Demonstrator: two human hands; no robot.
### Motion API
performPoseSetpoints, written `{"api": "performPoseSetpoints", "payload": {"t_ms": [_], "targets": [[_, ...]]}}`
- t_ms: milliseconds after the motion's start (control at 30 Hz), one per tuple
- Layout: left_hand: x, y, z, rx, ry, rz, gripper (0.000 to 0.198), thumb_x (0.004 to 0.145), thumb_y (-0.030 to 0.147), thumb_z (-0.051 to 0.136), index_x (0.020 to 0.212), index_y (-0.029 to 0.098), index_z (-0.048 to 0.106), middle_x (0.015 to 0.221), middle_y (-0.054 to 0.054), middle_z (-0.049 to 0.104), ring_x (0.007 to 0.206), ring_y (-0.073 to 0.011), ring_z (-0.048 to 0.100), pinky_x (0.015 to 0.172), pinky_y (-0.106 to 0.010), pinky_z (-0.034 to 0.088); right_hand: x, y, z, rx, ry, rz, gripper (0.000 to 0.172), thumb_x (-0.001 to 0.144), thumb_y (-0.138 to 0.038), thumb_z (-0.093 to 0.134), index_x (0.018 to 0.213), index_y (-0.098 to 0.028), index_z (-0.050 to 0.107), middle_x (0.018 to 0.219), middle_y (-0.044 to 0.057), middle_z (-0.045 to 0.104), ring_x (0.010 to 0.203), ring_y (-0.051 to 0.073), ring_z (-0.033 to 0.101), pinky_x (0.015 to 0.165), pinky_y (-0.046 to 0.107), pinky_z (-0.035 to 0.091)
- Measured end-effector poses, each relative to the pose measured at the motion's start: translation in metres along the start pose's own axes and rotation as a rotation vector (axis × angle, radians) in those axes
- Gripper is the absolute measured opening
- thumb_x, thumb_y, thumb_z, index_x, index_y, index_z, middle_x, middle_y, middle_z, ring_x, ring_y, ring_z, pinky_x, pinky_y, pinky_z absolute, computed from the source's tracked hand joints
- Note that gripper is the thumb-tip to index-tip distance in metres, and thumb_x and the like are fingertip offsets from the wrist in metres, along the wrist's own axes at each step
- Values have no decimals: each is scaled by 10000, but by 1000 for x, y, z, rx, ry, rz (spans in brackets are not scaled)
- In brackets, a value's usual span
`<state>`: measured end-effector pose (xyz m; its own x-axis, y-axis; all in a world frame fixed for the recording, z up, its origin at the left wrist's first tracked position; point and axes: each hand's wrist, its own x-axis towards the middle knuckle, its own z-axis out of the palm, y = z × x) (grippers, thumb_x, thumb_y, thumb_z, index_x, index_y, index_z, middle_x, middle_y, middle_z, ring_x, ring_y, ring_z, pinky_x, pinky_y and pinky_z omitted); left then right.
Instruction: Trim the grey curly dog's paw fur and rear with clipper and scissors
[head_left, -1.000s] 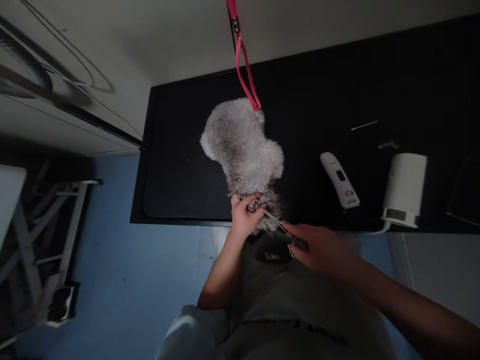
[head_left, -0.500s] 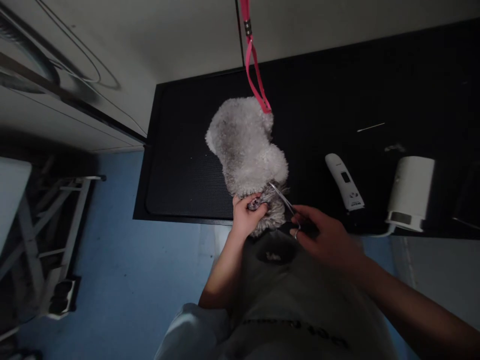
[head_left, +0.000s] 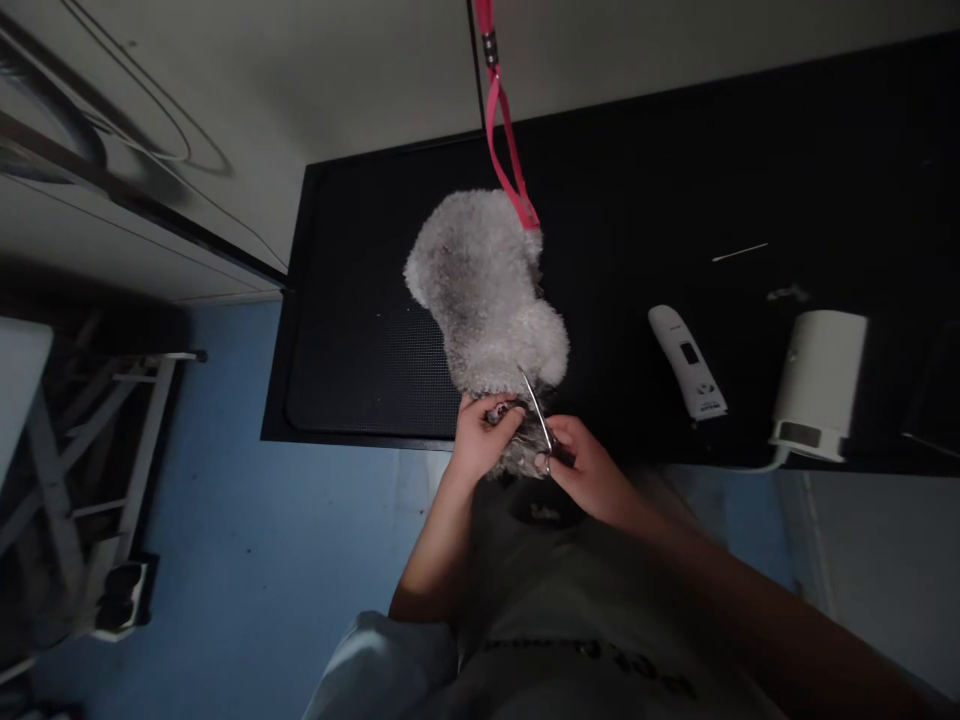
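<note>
A grey, curly-coated dog (head_left: 484, 290) is on the black table (head_left: 337, 330), its head end toward me and partly covered by my hands. My left hand (head_left: 484, 435) grips the darker fur at the head, fingers and thumb closed around it. In my right hand (head_left: 589, 465) are thin metal scissors (head_left: 538, 408), held by the finger rings. Their blades point up and left and lie over the fur just right of my left hand. A pink loop leash (head_left: 506, 150) hangs down to the dog's far end.
On the table's right side lie a white clipper (head_left: 688, 362), a white cylindrical device (head_left: 821, 385) with a cable, and a thin cotton swab (head_left: 739, 252). A metal-framed stand (head_left: 135, 470) is on the blue floor at left.
My right hand has moved left with the scissors, closer to my left hand. The blades now look closed together and steeper. The view has shifted slightly.
</note>
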<state>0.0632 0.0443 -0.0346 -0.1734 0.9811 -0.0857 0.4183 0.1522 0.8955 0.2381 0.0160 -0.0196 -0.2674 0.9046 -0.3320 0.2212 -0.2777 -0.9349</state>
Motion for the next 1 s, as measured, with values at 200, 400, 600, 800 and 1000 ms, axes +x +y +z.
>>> {"api": "performPoseSetpoints", "payload": {"t_ms": [200, 400, 600, 800, 1000], "targets": [[-10, -8, 2, 40, -30, 30, 276, 723, 301, 749, 984, 213, 760, 1018, -85, 621, 990, -201, 592, 946, -366, 479, -30, -20, -33, -501, -56, 3, 488, 777, -237, 581, 1263, -207, 544, 1068, 83, 705, 854, 215, 693, 832, 383, 535], [-14, -7, 5, 67, 1, 44, 300, 705, 229, 746, 1004, 206, 751, 997, -74, 606, 984, -201, 590, 951, -375, 483, -47, -32, -44, -719, -144, -54, 519, 760, -237, 597, 1276, -291, 584, 1008, 27, 736, 751, 184, 680, 720, 308, 511], [-17, -2, 6, 137, 13, 76, 311, 699, 237, 758, 1010, 228, 749, 953, -60, 590, 973, -209, 570, 909, -367, 491, -40, -47, -42, -691, -163, -66, 499, 733, -206, 610, 1220, -309, 637, 1038, 11, 748, 857, 198, 699, 757, 290, 509], [-18, -2, 7, 159, 16, 72, 308, 706, 266, 760, 1011, 230, 747, 952, -58, 571, 978, -206, 562, 918, -361, 483, -39, -56, -39, -574, -229, 45, 476, 751, -191, 576, 1213, -262, 667, 945, 13, 771, 697, 157, 690, 641, 250, 495], [-18, 0, 9, 160, 17, 51, 289, 714, 281, 754, 999, 232, 748, 945, -60, 572, 975, -207, 560, 911, -357, 483, -48, -63, -32, -419, -160, 188, 505, 674, -189, 614, 1170, -232, 697, 829, 2, 774, 488, 115, 590, 480, 233, 429]]}}
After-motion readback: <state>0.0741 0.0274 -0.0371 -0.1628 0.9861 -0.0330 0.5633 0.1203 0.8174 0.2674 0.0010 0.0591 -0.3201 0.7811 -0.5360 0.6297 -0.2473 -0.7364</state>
